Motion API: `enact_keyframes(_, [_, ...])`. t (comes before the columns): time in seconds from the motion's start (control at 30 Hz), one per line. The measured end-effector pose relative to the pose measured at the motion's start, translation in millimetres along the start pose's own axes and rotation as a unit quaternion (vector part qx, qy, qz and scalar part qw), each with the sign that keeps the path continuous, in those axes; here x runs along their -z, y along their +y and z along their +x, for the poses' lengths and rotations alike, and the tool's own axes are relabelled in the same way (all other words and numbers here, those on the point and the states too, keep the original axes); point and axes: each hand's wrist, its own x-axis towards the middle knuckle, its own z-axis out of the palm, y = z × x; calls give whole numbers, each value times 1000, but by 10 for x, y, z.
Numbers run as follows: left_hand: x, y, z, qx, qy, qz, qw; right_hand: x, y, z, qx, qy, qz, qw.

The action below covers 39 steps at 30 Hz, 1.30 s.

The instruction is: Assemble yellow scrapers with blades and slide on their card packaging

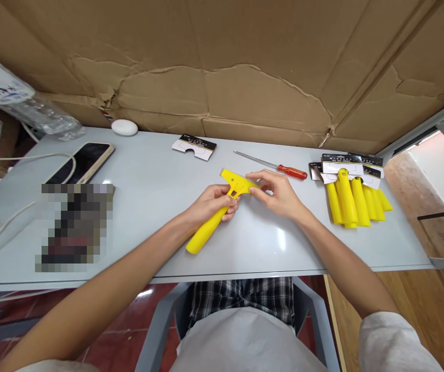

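A yellow plastic scraper [208, 230] with a wide T-shaped head is held above the table's middle, its handle slanting down to the left. My left hand [215, 204] is wrapped round the neck, just below the head. At the head's right end, my right hand [274, 192] pinches the yellow edge between thumb and fingers. Behind the hands lies a screwdriver [292, 171] with a red handle, its shaft pointing left. A black-and-white header card [194, 146] with a curved notch rests farther back.
Several yellow scrapers [346, 199] with header cards [342, 164] are piled at the right. On the left are a phone [90, 160] with a cable, a pixelated patch, a white oval object [124, 127] and a plastic bottle [24, 98]. Cardboard [214, 98] walls the back.
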Motion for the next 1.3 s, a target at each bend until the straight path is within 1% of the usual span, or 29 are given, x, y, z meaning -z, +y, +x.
enact_keyframes(0.07, [-22, 16, -5, 2, 7, -5, 1000, 7, 4, 8, 3, 4, 0, 1000])
enact_keyframes(0.17, [-61, 49, -22, 4, 13, 6, 1000, 49, 2, 23, -22, -8, 14, 1000])
enact_keyframes(0.3, [-90, 68, -59, 12, -2, 44, 999, 150, -15, 39, -56, -51, 66, 995])
enact_keyframes(0.4, [-88, 73, -82, 25, -19, 58, 998, 184, -21, 47, -73, -64, 107, 989])
enact_keyframes(0.57, [-75, 92, -90, 18, -31, 56, 998, 123, -13, 58, -103, -50, 146, 983])
enact_keyframes(0.67, [-83, 96, -87, 13, -27, 56, 998, 89, -13, 58, -111, -23, 158, 981])
enact_keyframes(0.73, [-96, 95, -88, 12, -24, 54, 998, 90, -16, 53, -121, -10, 166, 979])
enact_keyframes(0.83, [-116, 92, -91, 11, -27, 53, 998, 131, -17, 39, -135, -11, 179, 975])
enact_keyframes(0.93, [-126, 88, -96, 6, -25, 50, 998, 194, -14, 27, -117, -28, 170, 978])
enact_keyframes(1.1, [-116, 68, -104, 17, -31, 63, 997, 264, -22, 30, -66, -53, 98, 992])
enact_keyframes(1.2, [-102, 52, -106, 23, -37, 70, 997, 292, -34, 34, -54, -70, 57, 994])
enact_keyframes(1.3, [-87, 43, -108, 27, -43, 77, 996, 300, -34, 31, -44, -82, 47, 995])
